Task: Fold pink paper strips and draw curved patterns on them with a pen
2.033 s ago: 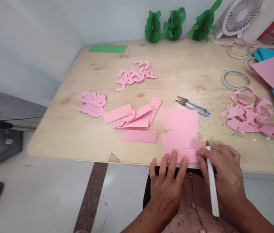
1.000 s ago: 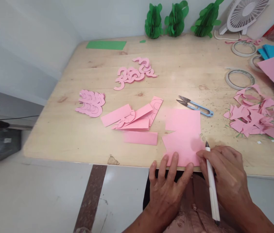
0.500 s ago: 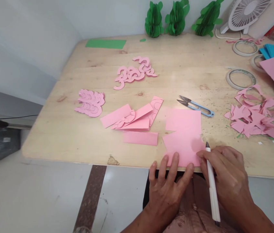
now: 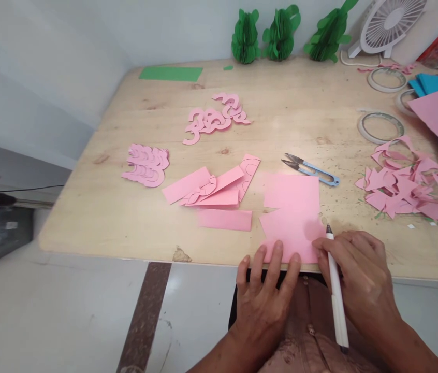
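Note:
Pink paper (image 4: 294, 228) lies at the table's front edge, overlapping another pink piece (image 4: 292, 190) behind it. My left hand (image 4: 263, 298) rests with spread fingertips on its near edge. A white pen (image 4: 336, 298) is in my right hand (image 4: 362, 280), its dark tip pointing up and away from the paper; thumb and fingers close at the paper's right edge. Thread snips (image 4: 311, 170) with blue handles lie just behind the sheets. To the left are folded pink strips (image 4: 219, 189), some with drawn curved lines, and a single pink strip (image 4: 224, 219).
Cut pink curls (image 4: 213, 119) and a scalloped pink stack (image 4: 146, 165) lie further left. Pink scraps (image 4: 409, 186), a tape roll (image 4: 381, 127) and blue sheets (image 4: 432, 83) occupy the right. Green paper figures (image 4: 245, 39) and a white fan (image 4: 392, 23) stand at the back.
My left thumb has drawn in toward the other fingers, away from the paper's right part. My right hand keeps its hold on the pen. The view has shifted slightly.

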Tool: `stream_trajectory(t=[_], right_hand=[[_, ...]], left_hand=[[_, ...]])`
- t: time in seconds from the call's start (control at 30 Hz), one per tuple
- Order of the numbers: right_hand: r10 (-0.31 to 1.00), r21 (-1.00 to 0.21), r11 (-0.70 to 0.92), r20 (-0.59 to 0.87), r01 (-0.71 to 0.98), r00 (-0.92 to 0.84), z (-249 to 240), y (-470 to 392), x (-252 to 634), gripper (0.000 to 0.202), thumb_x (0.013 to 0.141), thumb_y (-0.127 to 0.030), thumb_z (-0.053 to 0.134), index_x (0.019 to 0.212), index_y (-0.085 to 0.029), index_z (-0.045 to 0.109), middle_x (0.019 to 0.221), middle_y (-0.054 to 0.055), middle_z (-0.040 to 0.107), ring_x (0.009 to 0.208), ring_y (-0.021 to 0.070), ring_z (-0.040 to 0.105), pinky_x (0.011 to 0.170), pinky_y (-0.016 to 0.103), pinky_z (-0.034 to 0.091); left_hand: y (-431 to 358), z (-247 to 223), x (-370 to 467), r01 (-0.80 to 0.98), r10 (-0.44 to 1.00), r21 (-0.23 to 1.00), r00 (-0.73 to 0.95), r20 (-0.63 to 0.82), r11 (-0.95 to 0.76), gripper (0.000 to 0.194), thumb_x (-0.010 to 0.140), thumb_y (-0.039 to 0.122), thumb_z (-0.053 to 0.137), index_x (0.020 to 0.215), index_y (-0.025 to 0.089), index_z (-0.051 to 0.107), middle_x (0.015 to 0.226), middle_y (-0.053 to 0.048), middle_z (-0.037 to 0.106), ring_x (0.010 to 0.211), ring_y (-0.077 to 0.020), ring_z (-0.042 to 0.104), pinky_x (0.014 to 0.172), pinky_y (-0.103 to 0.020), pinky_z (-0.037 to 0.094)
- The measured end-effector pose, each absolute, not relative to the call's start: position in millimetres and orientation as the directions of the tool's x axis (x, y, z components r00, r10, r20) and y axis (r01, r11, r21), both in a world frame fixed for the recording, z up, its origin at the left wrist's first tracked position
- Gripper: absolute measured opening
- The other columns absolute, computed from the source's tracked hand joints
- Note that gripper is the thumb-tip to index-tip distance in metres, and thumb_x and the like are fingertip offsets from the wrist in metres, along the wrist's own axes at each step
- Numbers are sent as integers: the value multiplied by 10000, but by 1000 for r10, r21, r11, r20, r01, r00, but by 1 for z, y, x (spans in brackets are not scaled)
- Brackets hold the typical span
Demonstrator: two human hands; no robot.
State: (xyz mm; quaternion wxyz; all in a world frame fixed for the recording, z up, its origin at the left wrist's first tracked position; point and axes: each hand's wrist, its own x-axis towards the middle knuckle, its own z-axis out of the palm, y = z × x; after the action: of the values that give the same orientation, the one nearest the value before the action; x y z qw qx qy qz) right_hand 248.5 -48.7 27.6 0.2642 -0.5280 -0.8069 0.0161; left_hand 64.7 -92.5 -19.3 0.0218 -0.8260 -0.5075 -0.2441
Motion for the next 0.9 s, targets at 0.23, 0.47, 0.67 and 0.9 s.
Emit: stream_trajectory(t=[0.23,0.47,0.67,0.9], right_hand=[[865,-302,433,403,849,-298,31,-48,246,102,902,-104,554,955,-169,612,727,23,636,745,186,557,794,384,373],[863,-345,431,426,834,-270,25,-50,252,89,902,-139,573,959,-195,611,760,23,663,777,197,591,825,395,406],[861,-396,422,456,816,-224,17,-54,254,136,876,-152,614,998,-213,617,869,42,696,865,218,619,881,420,437],[874,-403,373,454,836,-172,21,-51,244,82,876,-144,605,934,-195,631,766,28,670,811,212,602,888,424,418]], left_hand=[[-92,-19,64,857,834,219,344,430,-467,483,878,186,555,1360,216,563,1496,-110,450,1340,-337,402,1089,-500,239],[-93,-19,63,860,837,203,357,413,-467,518,858,201,571,1375,230,548,1507,-113,435,1337,-336,407,1085,-496,243],[-94,-20,66,865,847,217,342,407,-453,534,849,185,575,1380,233,541,1514,-108,424,1351,-337,394,1100,-507,220],[-93,-22,66,854,835,229,339,434,-467,542,829,187,585,1368,232,556,1501,-99,443,1367,-334,376,1123,-523,201]])
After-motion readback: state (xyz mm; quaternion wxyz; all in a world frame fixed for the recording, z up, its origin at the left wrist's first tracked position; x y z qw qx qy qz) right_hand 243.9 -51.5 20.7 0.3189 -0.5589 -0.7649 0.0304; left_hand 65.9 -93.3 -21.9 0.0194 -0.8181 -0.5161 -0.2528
